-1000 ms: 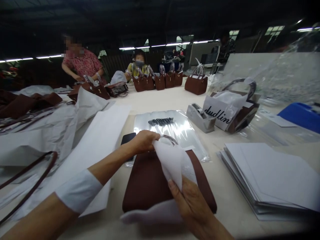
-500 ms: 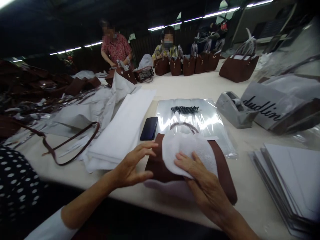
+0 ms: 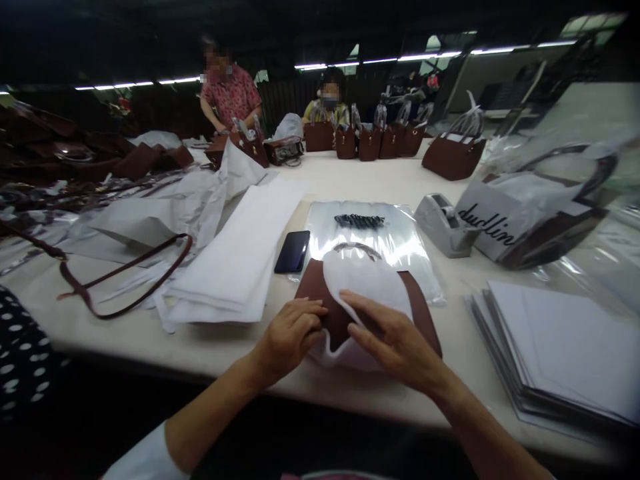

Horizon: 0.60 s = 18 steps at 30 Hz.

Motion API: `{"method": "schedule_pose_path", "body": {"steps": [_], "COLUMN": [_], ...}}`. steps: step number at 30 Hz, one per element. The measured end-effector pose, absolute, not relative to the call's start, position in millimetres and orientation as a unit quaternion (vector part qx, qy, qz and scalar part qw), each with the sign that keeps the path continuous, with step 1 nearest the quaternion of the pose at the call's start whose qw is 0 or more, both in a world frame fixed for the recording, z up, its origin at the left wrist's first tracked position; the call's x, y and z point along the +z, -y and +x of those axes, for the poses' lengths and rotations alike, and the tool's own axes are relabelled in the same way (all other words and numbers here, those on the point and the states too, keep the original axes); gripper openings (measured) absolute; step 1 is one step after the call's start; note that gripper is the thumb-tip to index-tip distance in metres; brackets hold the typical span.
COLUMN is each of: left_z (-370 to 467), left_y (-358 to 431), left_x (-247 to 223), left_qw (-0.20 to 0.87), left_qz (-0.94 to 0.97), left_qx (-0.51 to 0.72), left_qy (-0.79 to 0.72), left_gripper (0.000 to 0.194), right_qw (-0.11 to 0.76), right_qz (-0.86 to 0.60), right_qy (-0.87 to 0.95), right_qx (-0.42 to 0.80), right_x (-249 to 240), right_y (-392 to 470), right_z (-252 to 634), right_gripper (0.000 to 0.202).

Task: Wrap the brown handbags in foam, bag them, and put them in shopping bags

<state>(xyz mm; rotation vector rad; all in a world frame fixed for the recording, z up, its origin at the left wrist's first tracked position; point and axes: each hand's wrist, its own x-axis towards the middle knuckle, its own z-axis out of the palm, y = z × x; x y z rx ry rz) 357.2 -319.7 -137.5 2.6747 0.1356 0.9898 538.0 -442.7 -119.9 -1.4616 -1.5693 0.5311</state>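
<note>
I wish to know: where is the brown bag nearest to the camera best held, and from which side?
Probably by both side edges of the brown bag, coming from left and right together: it seems to lie flat, with brown showing at each side, while white wrapping covers its middle. The handle points away at the far end, so it looks less convenient.

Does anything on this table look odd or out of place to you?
The phone seems a bit out of place, lying at the left edge of the clear plastic. Farther left, a brown strap lies in an untidy loop beside the white sheets. I see no spill.
</note>
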Motion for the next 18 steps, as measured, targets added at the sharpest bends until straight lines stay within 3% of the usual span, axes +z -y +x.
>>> {"method": "schedule_pose_path", "body": {"steps": [2,4,6,10,14,18], "left_z": [354.6,351.9,350.1,348.9,348.5,349.2], "left_y": [316.7,315.3,315.5,316.6,311.3,301.5], "left_x": [-140.1,-141.8,-142.2,-137.1,-123.8,-114.7], "left_qw": [0.168,0.183,0.195,0.237,0.281,0.312], "left_qz": [0.924,0.922,0.923,0.92,0.922,0.921], "left_qx": [0.336,0.326,0.315,0.291,0.235,0.192], "left_qy": [-0.078,-0.098,-0.106,-0.114,-0.126,-0.134], "left_gripper": [0.007,0.008,0.007,0.005,0.008,0.003], "right_qw": [0.524,0.566,0.529,0.392,0.372,0.405], "right_qz": [-0.58,-0.597,-0.637,-0.648,-0.622,-0.612], "right_qy": [0.558,0.504,0.526,0.651,0.687,0.674], "right_qx": [0.278,0.264,0.192,0.045,0.056,0.085], "right_x": [-112.6,-102.8,-92.1,-83.2,-94.7,-99.6], "right_y": [450.4,457.6,458.3,432.1,401.2,400.7], "right_z": [553.8,562.9,559.2,523.0,497.9,498.5], "right_gripper": [0.034,0.036,0.048,0.09,0.048,0.038]}}
